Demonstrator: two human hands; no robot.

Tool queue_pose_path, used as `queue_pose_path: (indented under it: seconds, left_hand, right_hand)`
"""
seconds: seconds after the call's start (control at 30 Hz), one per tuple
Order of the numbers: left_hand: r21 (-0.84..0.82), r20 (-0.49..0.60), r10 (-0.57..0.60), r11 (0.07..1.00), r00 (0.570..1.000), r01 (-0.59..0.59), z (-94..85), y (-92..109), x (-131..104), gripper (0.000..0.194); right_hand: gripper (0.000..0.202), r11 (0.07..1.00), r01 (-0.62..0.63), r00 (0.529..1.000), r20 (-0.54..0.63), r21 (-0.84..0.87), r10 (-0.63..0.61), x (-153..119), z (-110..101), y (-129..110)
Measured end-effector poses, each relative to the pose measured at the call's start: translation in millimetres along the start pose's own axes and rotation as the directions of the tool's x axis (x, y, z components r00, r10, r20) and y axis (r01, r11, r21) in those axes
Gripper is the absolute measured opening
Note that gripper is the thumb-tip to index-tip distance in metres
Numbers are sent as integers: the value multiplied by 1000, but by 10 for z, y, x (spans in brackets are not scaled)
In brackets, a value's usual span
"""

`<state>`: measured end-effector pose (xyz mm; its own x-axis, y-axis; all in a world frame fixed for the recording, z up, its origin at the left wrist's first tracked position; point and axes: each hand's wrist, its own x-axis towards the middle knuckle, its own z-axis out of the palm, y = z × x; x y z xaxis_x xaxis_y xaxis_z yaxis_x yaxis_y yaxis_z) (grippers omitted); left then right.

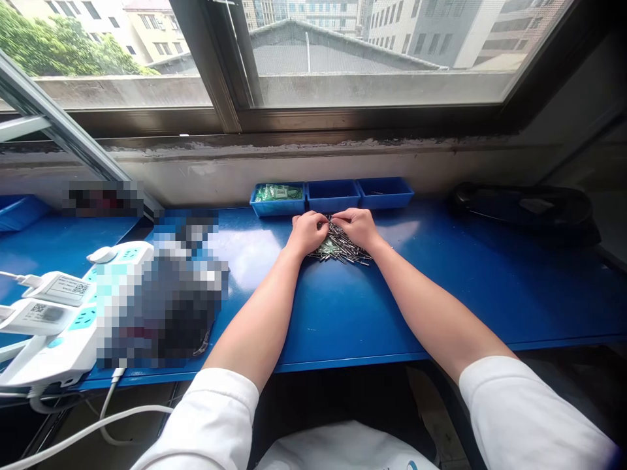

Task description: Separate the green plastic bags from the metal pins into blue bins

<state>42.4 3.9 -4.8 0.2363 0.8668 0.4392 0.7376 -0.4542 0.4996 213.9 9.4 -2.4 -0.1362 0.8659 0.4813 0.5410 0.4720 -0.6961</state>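
On the blue tabletop (343,313) lies a heap of thin, shiny metal pins (345,247), with a bit of green showing among them. My left hand (308,233) is at the heap's left edge, its thumb and fingers pinched together. Opposite it, my right hand (356,227) pinches over the top of the heap, fingertips close to those of the left. Whatever lies between the fingertips is too small to make out. Just behind the hands stands a blue bin (277,208) with green packets in it.
Beside that bin are a middle blue bin (334,203) and a right blue bin (386,200) with a few small pieces. A white power strip (63,356) with plugs and cables lies left, next to blurred-out items. A black bag (529,209) sits at the right, below the window.
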Motion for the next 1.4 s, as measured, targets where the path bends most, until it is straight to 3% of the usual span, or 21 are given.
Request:
queue_pose_path:
  seconds: [0.17, 0.33, 0.47, 0.63, 0.73, 0.87, 1.0, 1.17, 1.27, 1.4]
  left_hand:
    - [-45, -68, 66, 997, 996, -69, -1, 28, -9, 18]
    - [-63, -72, 117, 991, 991, -122, 12, 52, 12, 20]
    - [-40, -50, 80, 996, 996, -82, 16, 42, 27, 24]
    - [-6, 8, 36, 999, 999, -36, 8, 36, 25, 25]
    - [-26, 15, 53, 998, 998, -53, 7, 35, 20, 25]
    - [-42, -68, 17, 999, 998, -20, 4, 25, 17, 34]
    - [1, -106, -74, 997, 992, 74, 11, -2, 21, 38]
    - [46, -58, -111, 992, 992, 114, 21, -17, 24, 33]
    - [54, -44, -120, 991, 992, 122, 13, -14, 22, 30]
    - [44, -26, -129, 990, 991, 130, 2, -7, 20, 28]
  right_hand:
    - [12, 988, -32, 999, -37, 152, 38, 7, 2, -7]
    - [17, 905, -91, 994, -15, 415, 107, 51, 4, -33]
    - [22, 885, -147, 986, -9, 442, 168, 64, -13, -53]
    - [24, 893, -143, 989, 21, 428, 148, 29, -51, -62]
    - [25, 910, -153, 987, 11, 385, 162, 20, -69, -42]
    - [26, 944, -122, 986, -73, 306, 151, 43, -120, 1]
    - [26, 992, -126, 956, -266, 12, 124, 98, -254, 84]
    - [35, 909, -289, 878, -461, -301, 127, 154, -440, 305]
    - [48, 844, -395, 852, -487, -361, 191, 151, -491, 421]
    - [72, 775, -470, 866, -390, -422, 313, 127, -475, 473]
